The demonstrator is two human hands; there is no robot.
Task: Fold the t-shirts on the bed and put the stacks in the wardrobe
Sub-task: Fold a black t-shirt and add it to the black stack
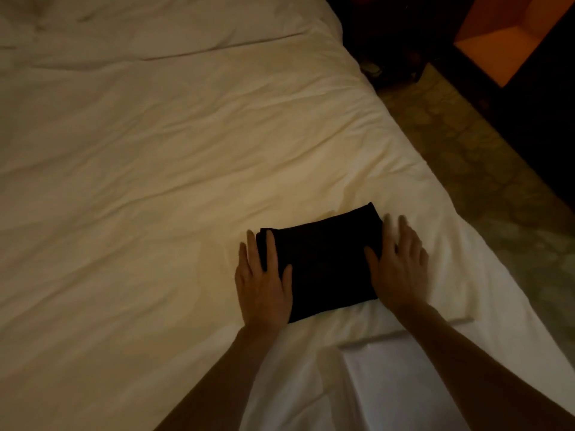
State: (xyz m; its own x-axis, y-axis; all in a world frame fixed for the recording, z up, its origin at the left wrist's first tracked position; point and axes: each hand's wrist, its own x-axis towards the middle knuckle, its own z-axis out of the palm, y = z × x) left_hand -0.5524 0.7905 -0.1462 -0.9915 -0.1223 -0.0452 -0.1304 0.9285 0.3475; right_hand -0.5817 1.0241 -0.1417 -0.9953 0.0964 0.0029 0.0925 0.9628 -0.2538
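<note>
A black t-shirt (323,259), folded into a small rectangle, lies on the white bed (155,181) near its front right corner. My left hand (263,281) lies flat on the shirt's left edge with straight fingers, some on the fabric and some on the sheet. At the shirt's right edge, my right hand (398,269) rests flat as well, its thumb on the black cloth and its fingers on the sheet beside it. Neither hand grips anything.
The bed's right edge runs diagonally down to the right, with patterned floor (466,157) beyond it. Dark furniture with an orange-lit open compartment (504,35) stands at the top right. Wrinkled white bedding fills the left and far side.
</note>
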